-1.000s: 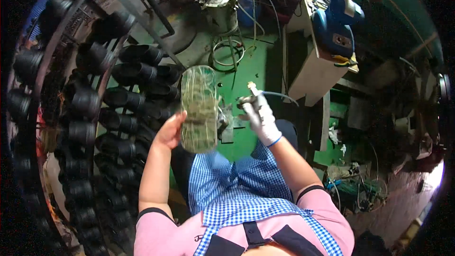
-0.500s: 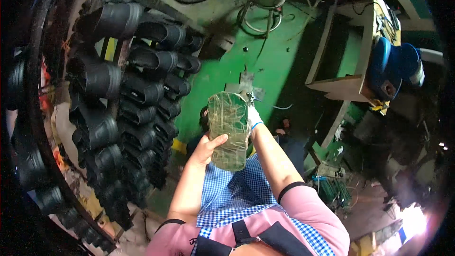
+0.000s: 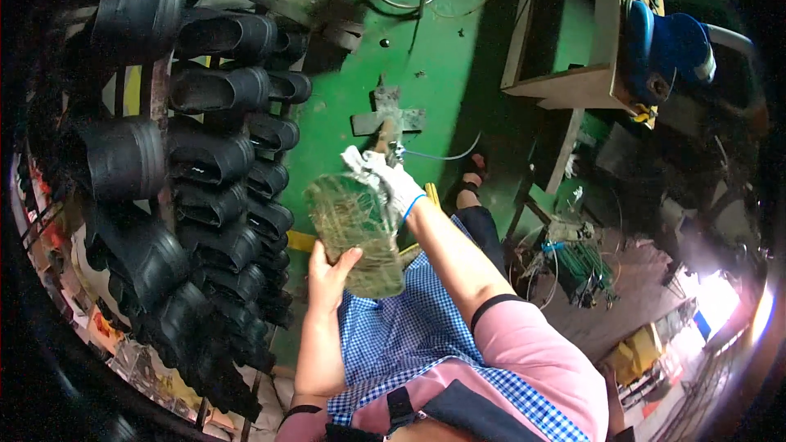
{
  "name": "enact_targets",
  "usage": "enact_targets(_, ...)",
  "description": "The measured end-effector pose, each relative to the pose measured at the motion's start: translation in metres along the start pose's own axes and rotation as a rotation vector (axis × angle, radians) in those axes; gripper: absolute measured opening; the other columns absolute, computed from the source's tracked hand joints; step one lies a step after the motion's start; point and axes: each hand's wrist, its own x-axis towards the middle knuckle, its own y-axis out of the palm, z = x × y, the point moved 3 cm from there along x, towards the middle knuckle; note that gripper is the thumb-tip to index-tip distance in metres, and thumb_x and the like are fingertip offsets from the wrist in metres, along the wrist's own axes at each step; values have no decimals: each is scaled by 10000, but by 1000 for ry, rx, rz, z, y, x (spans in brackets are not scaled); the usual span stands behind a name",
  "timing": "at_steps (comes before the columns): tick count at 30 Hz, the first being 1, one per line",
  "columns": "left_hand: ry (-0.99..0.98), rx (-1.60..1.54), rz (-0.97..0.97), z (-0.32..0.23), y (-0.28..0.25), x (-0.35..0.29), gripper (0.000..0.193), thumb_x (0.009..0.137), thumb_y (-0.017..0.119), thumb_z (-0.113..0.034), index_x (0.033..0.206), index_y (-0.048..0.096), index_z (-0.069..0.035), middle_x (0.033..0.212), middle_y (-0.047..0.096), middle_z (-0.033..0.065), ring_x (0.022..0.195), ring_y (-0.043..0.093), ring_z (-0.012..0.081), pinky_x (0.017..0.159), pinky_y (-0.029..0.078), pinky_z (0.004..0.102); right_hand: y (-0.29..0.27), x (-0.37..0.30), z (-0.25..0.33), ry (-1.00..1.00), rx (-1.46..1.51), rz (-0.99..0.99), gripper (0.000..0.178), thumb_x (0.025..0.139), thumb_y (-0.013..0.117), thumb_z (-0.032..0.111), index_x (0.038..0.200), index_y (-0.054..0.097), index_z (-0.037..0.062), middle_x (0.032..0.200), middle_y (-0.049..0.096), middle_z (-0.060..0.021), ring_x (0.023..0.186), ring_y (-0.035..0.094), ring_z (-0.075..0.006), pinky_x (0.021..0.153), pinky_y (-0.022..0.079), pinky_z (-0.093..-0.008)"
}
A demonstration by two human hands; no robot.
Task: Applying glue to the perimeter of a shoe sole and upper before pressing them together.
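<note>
A streaky olive-green, round-ended slab [image 3: 358, 237] of unclear material sits mid-frame, clasped by our bare left hand [image 3: 331, 275], liable to slip should the thumb slacken, near our white-gloved right hand [image 3: 381, 177], its grip uncertain.

Black shoes [image 3: 233, 147] (densely racked) limit the left hand [image 3: 330, 278]; rightward, room opens.

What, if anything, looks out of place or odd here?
A small dark round thing sits loose on the green floor, perhaps dropped. Also mismatched: the right hand wears a white glove, while the left hand, holding the oblong board, is bare.
</note>
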Motion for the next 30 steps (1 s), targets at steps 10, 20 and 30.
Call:
enact_targets(10,25,179,-57,-21,-97,-12,599,878,763,-19,1413,492,-9,1285,627,76,1142,596,177,1011,475,325,8,15,-124,63,199,21,257,910,616,-88,1143,509,-77,1248,585,-223,1266,574,-347,1116,486,-526)
enact_targets(20,-27,481,-185,-17,-168,-42,631,933,656,27,1505,389,24,1461,514,109,1280,516,224,1100,388,335,5,-35,-113,74,-934,-186,464,985,640,375,1307,605,42,1193,689,-60,1131,623,-212,908,517,-341)
enact_targets(30,173,706,-45,-53,56,-83,639,983,690,-292,1508,418,-50,1344,605,183,1215,594,280,1063,456,392,96,-306,105,-148,-446,115,389,1015,637,204,1373,518,108,1122,630,-31,911,625,-130,750,540,-281)
